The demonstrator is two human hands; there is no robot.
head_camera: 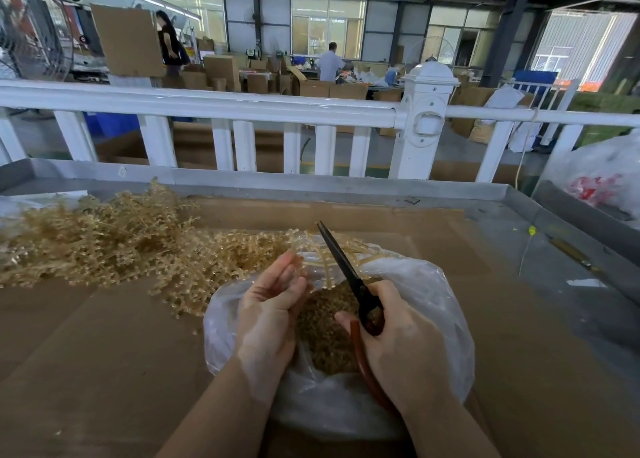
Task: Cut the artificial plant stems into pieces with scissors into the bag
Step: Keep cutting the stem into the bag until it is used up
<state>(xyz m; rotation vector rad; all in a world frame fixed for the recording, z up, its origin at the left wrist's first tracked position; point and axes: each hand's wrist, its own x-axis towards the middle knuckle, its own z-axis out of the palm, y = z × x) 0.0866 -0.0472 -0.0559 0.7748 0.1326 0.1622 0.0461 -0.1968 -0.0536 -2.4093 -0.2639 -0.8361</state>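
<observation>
While my right hand [401,340] is gripping the scissors [349,277] by their reddish-brown handles, fingers curled through and around them, the dark blades are lying closed or nearly so, pointing up and away over the bag [433,284]. My left hand [273,305] is pinching a pale stem [311,267] between its fingertips, holding it just above the bag's open mouth, beside the blades. Cut pieces [325,347] are already piling up inside the clear plastic, which is looking thin and slack, so I am expecting it to shift at a nudge.

Beyond my hands, the uncut stems [104,243] are lying in a tangled golden heap on the cardboard-covered surface [86,353], stretching off to the left. They seem light, springy and beaded with small buds, likely to snag on one another, so I am judging it best to pinch one near its bare main stalk and draw it free slowly. Farther off, a white railing [242,108] is crossing the view.
</observation>
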